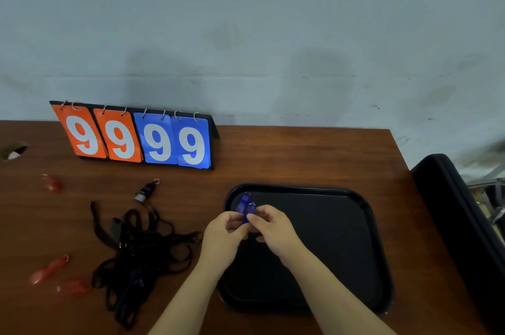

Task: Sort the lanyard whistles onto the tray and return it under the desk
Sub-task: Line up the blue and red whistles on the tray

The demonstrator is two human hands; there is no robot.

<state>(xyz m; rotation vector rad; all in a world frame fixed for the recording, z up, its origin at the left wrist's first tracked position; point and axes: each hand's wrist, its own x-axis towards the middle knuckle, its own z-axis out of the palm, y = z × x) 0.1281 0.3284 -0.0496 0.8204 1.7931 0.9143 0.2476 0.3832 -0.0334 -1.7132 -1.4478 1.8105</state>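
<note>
Head view: blue whistles (244,205), pinched between left hand (224,235) and right hand (273,228), long axis pointing away, above tray (341,239), far-left corner.

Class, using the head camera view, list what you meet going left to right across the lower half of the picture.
Red whistles → tangle of black lanyards → left hand → blue whistle → right hand → black case. The black tray is left out: the hands overlap it.

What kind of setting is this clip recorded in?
Probably an indoor sports scorekeeping spot: a flip scoreboard showing 9999 stands before a plain wall, with red whistles and black lanyards on the wooden desk.
</note>
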